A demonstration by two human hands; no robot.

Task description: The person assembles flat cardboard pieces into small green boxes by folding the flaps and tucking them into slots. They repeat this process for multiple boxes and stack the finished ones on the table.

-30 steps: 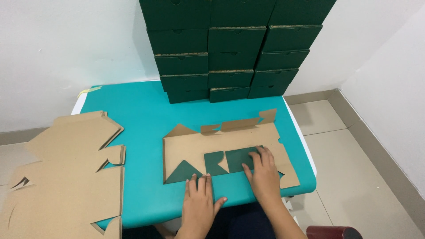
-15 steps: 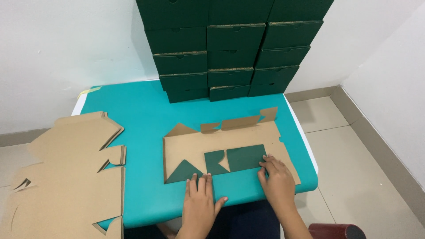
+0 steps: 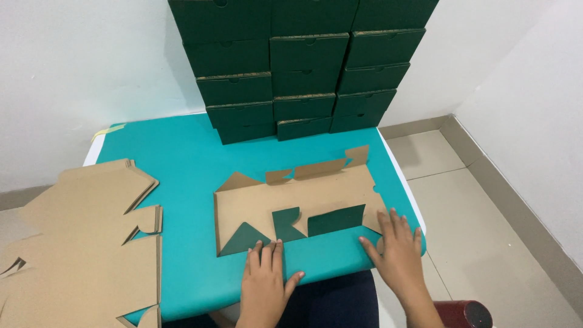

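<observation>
A flat die-cut cardboard box blank (image 3: 303, 197) lies brown side up on the teal table (image 3: 182, 170), with its near flaps (image 3: 335, 220) folded over so their dark green side shows. My left hand (image 3: 265, 282) rests flat on the table, its fingertips touching the blank's near edge by the green flaps. My right hand (image 3: 396, 252) lies flat with fingers spread at the blank's right near corner, close to the table's right edge. Neither hand grips anything.
Several finished dark green boxes (image 3: 300, 67) are stacked against the white wall at the back of the table. A pile of flat brown blanks (image 3: 79, 237) covers the table's left side and overhangs it. Tiled floor (image 3: 486, 231) lies to the right, and a dark red object (image 3: 464, 314) sits at the bottom right.
My right hand has slid from the green flap in the middle of the blank rightward to its right near corner. The left hand has stayed in place.
</observation>
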